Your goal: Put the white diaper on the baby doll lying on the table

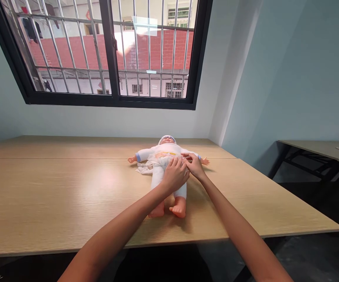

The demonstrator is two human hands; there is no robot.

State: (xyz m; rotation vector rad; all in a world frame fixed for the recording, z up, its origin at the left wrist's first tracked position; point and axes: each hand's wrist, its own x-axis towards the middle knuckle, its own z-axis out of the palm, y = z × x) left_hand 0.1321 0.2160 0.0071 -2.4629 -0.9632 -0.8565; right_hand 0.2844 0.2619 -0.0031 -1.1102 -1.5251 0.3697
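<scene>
Baby doll (165, 164) flat on its back at twelve o'clock on the wooden table (54, 196), head toward the window (104, 51), bare feet pointing back at six. Left hand (175, 175) draped over the hips, fingers curled onto the white clothing. Right hand (195, 164) just at three o'clock of it, fingertips pinching fabric at the waist (how firmly, cannot tell). Loose white cloth (142, 168) bunched at nine o'clock of the body. Risk, judging from here: thin fabric slipping the pinch, or a tug sliding the whole doll across the smooth top.
</scene>
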